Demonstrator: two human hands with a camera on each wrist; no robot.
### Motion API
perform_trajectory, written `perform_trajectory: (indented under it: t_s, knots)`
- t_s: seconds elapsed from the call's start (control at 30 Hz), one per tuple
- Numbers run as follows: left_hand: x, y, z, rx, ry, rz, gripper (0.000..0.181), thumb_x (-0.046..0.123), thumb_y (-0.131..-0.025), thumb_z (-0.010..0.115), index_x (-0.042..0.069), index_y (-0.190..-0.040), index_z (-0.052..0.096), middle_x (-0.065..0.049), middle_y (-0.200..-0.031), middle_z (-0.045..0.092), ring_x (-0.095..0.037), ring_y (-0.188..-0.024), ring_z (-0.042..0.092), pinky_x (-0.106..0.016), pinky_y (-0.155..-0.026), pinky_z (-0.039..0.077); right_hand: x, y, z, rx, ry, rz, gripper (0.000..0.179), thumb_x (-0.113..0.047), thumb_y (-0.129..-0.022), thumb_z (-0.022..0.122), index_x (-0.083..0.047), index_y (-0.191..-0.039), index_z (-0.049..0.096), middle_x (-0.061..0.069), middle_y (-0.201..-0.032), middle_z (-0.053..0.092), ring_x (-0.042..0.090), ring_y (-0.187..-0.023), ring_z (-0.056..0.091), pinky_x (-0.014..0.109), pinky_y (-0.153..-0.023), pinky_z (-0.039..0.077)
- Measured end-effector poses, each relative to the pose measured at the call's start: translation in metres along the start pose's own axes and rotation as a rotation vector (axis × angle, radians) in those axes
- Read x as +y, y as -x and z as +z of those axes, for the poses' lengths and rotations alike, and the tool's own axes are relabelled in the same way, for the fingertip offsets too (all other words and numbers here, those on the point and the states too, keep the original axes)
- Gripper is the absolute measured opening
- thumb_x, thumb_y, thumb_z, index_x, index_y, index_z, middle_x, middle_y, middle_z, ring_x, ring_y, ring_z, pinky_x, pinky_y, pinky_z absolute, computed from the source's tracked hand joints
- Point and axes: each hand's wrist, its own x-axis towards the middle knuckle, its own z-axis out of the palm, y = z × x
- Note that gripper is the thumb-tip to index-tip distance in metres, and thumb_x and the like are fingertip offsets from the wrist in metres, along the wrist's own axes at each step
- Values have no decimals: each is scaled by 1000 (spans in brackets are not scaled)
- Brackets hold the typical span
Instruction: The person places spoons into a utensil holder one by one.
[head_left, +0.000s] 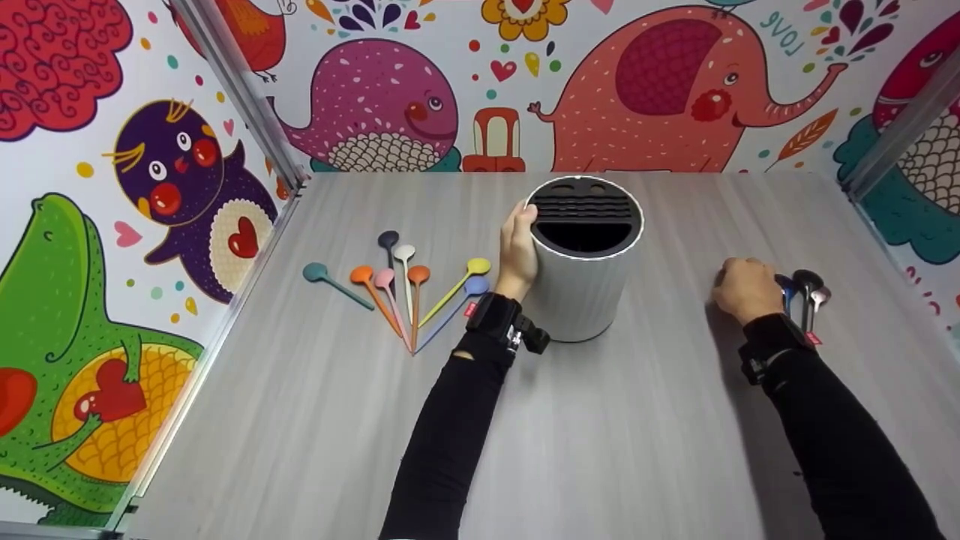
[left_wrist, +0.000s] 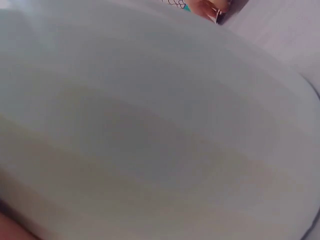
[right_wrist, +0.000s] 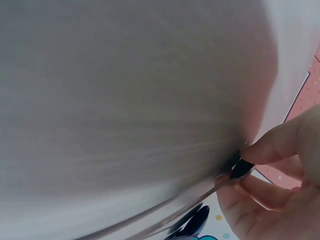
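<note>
A mirrored "LOVE" (head_left: 781, 36) stands on the back wall (head_left: 525, 97), above the elephant's trunk (head_left: 784, 112).

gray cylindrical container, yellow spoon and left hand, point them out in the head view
Gray cylindrical container (head_left: 579, 297), head view: on its side wall, below the rim.
Yellow spoon (head_left: 478, 266), head view: on its bowl.
Left hand (head_left: 517, 253), head view: on the back of the hand.

Wears long, snug black sleeves (head_left: 442, 442), with a small opening (head_left: 463, 355) near the left cuff. Bears black wristbands (head_left: 491, 321), each with a tiny red tag (head_left: 470, 309); on the left one, includes a boxy black housing (head_left: 535, 340) beside a silvery fitting (head_left: 514, 339).
</note>
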Motion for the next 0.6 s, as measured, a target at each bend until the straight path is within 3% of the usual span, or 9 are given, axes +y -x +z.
perform_trajectory:
  t_s: [0.3,0.43,0.6]
  knots:
    - [-1,0,-1,-3,-2,3,52,31,-90,30,1,-120,59,-15,-118,63,-18,-109,57,-26,-97,42,-15,-2,5,68,-108,20,35,-14,-82,50,3,-111,61,33,-112,59,51,-100,55,59,-75,45]
    - [-1,0,0,-7,0,-5,53,32,-90,29,1,-122,58,-14,-120,63,-18,-111,57,-26,-99,41,-28,-2,3,80,-237,55,30,-18,-84,53,0,-104,66,27,-105,66,42,-90,62,44,-70,47]
    - [-1,0,-1,-20,1,-2,51,29,-93,29,1,-124,58,-15,-123,62,-19,-114,56,-26,-101,41,-43,-1,2,20,-447,125,24,-19,-85,49,0,-95,60,16,-84,63,24,-72,62,29,-59,46]
